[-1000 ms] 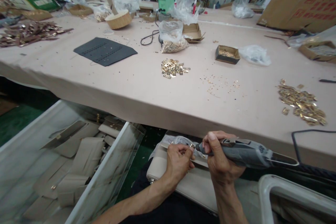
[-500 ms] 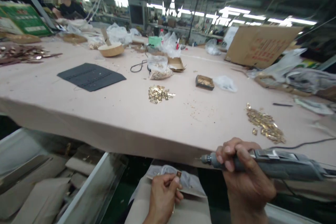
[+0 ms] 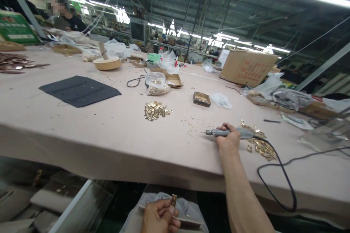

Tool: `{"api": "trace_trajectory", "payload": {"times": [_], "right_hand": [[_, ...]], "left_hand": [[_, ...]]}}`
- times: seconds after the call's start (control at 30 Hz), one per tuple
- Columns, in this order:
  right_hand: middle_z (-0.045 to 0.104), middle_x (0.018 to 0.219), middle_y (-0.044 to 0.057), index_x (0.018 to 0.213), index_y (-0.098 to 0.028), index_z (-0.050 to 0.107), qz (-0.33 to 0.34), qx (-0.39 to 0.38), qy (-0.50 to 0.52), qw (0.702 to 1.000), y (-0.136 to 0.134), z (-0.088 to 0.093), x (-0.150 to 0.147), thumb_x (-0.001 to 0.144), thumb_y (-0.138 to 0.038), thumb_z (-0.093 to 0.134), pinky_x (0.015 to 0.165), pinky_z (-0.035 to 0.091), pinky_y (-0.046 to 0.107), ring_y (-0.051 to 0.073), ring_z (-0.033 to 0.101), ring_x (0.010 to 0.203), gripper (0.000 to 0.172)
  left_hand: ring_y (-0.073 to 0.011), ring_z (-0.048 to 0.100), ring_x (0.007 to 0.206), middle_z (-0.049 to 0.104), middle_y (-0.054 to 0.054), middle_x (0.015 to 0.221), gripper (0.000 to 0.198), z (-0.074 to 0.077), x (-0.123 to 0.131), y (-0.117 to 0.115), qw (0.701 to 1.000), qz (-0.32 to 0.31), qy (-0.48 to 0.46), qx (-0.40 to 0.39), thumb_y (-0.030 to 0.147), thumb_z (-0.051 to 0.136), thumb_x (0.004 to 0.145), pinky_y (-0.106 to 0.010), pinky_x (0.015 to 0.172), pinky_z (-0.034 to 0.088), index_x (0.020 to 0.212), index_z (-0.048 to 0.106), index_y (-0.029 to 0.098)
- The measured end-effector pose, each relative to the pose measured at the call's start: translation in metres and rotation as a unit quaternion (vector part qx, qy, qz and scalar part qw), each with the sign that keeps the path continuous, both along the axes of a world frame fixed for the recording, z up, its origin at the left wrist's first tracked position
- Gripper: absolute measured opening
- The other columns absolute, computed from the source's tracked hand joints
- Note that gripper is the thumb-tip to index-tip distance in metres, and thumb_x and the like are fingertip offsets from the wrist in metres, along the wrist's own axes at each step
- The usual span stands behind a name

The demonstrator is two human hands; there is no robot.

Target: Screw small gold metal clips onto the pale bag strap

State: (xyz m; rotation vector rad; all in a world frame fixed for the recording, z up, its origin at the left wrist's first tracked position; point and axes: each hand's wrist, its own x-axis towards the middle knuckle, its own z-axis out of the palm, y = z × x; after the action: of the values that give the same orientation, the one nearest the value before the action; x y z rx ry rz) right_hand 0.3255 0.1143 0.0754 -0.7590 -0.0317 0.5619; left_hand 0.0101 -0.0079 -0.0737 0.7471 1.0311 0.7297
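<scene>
My right hand (image 3: 228, 139) reaches out over the pink table (image 3: 109, 134) and grips a grey corded electric screwdriver (image 3: 232, 133), its tip pointing left just above the tabletop. A pile of gold metal fittings (image 3: 259, 143) lies right beside that hand. My left hand (image 3: 158, 216) stays low at the bottom edge, pinching a small gold fitting (image 3: 173, 200) against a beige bag piece with a plastic cover (image 3: 188, 211) on my lap.
Another heap of gold fittings (image 3: 155, 110) lies mid-table, with a dark sheet (image 3: 79, 91), a small box of screws (image 3: 201, 99), plastic bags and a cardboard box (image 3: 247, 67) further off. A clear bin of beige pieces (image 3: 62, 204) stands at lower left. A person sits far left.
My right hand has lifted the screwdriver away from my lap and carried it out over the table. The view has tilted upward. My left hand keeps the fitting on the bag piece.
</scene>
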Motion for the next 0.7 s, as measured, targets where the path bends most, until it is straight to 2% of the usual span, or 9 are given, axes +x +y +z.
{"api": "trace_trajectory", "payload": {"times": [0.1,0.2,0.7], "right_hand": [[0.055,0.072,-0.006,0.078,-0.017,0.048,0.008,-0.007,0.008,1.0,0.006,-0.012,-0.004,0.072,-0.006,0.061,0.052,0.048,0.018,0.003,0.044,0.047,0.019],[0.056,0.074,-0.005,0.079,-0.017,0.049,0.01,-0.013,0.001,1.0,0.008,-0.017,-0.008,0.072,-0.006,0.063,0.052,0.048,0.018,0.004,0.045,0.048,0.018],[0.057,0.073,-0.003,0.076,-0.015,0.051,0.007,-0.026,-0.025,0.999,0.008,-0.017,-0.019,0.071,-0.007,0.063,0.05,0.049,0.018,0.004,0.046,0.05,0.016]], "left_hand": [[-0.0178,0.067,0.048,0.074,-0.01,0.067,0.044,-0.004,0.001,0.002,1.0,-0.001,0.004,-0.006,0.049,0.088,0.062,-0.022,0.042,0.049,0.078,0.075,0.01],[-0.0173,0.066,0.047,0.074,-0.01,0.067,0.042,-0.006,0.003,0.003,1.0,0.004,0.01,-0.017,0.048,0.087,0.063,-0.022,0.042,0.049,0.079,0.075,0.01],[-0.0183,0.068,0.05,0.074,-0.011,0.07,0.045,-0.001,0.002,0.005,1.0,-0.004,0.014,-0.022,0.047,0.084,0.067,-0.023,0.044,0.052,0.086,0.074,0.008]]}}
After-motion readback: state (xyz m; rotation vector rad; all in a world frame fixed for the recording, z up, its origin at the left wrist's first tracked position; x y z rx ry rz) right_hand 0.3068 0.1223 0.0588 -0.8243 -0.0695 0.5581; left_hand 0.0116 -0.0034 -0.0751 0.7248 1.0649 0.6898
